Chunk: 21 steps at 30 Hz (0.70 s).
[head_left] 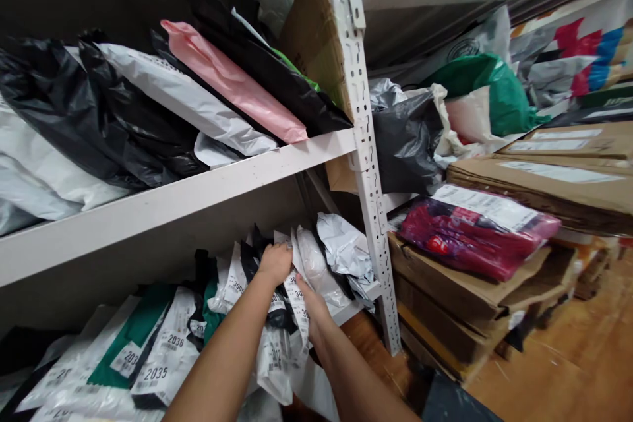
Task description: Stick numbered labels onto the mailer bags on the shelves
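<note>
My left hand (277, 262) reaches into the lower shelf, its fingers curled over the top of a mailing bag (250, 262) in the row; the fingertips are partly hidden. Close beside it on the right, my right hand (312, 308) is closed on a strip of printed number labels (298, 306) that hangs down, with numbers starting with 30. Around both hands stand black and white mailing bags with number stickers. A white bag (274, 359) marked 3012 hangs at the front below my hands. A clear-wrapped white parcel (316, 260) leans just right of them.
The upper shelf's white edge (188, 201) runs above my arms, carrying black, white and pink bags. A perforated white post (368, 145) rises to the right. Beyond it, a magenta parcel (477, 227) lies on stacked cardboard boxes (445, 283). Labelled bags (165, 349) fill the lower left.
</note>
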{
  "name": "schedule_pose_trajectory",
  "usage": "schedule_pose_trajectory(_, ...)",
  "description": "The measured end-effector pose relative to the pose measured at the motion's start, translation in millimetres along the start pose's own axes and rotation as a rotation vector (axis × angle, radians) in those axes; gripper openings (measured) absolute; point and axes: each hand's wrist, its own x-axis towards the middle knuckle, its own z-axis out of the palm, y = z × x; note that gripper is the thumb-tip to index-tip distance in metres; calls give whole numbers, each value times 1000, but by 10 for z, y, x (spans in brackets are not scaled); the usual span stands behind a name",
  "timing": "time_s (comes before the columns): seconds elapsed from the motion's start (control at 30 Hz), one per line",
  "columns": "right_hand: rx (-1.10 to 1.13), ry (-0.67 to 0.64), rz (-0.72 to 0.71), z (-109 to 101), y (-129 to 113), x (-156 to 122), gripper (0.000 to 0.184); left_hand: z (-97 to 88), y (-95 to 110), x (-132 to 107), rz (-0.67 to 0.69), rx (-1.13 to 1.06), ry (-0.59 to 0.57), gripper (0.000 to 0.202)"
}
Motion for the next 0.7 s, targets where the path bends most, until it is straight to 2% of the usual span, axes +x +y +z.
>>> schedule_pose_trajectory(0.1, 94, 27, 144, 37, -96, -168, 35, 21, 1, -10, 0, -6, 1, 26)
schedule_pose_trajectory(0.17, 124, 50, 185, 45, -178, -276, 29, 37, -7, -9, -10, -18, 1, 26)
schedule_pose_trajectory(0.23, 133, 33, 163, 28, -253, -362, 25, 53, -21, -4, -31, -36, 2, 25)
schedule_pose_trajectory(0.3, 136, -43, 119, -12, -302, -418, 28, 69, -32, -4, -66, -62, 11, 27)
schedule_pose_trajectory(0.4, 111, -128, 119, -90, -294, -452, 37, 75, -23, -22, -129, -104, 47, 51)
schedule_pose_trajectory(0.47, 77, -101, 152, -139, -242, -459, 40, 53, 4, -45, -156, -117, 78, 65)
schedule_pose_trajectory(0.53, 38, -50, 160, -184, -190, -469, 42, 5, 29, -72, -147, -114, 108, 58)
schedule_pose_trajectory(0.6, -14, -26, 96, -222, -179, -486, 43, -57, 25, -93, -71, -104, 136, 35)
schedule_pose_trajectory(0.63, -50, -28, 31, -236, -196, -497, 44, -86, 7, -98, 17, -109, 127, 24)
schedule_pose_trajectory(0.7, -151, -57, -180, -247, -272, -516, 42, -123, -63, -100, 218, -146, 54, 18)
